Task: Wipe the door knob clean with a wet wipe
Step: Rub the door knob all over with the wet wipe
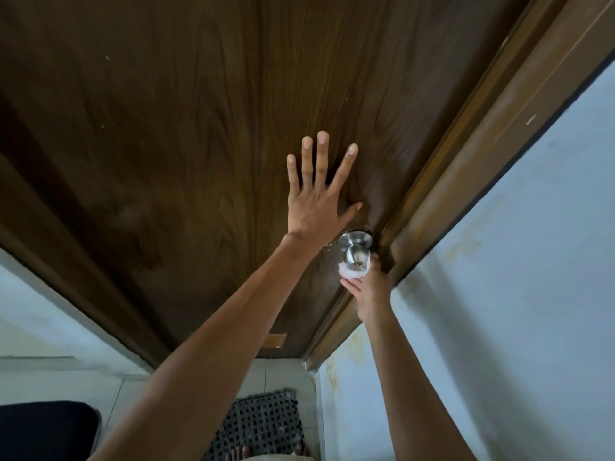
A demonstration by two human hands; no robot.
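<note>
Against the door (166,128) my left hand (314,197) lies flat and open; my right hand (369,291) grips the wet wipe (349,272) under the knob (355,251).

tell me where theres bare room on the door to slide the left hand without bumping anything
The whole dark door left of and above the left hand is bare. It is crowded to the lower right, where the knob, the wipe and the right hand sit against the frame.
</note>
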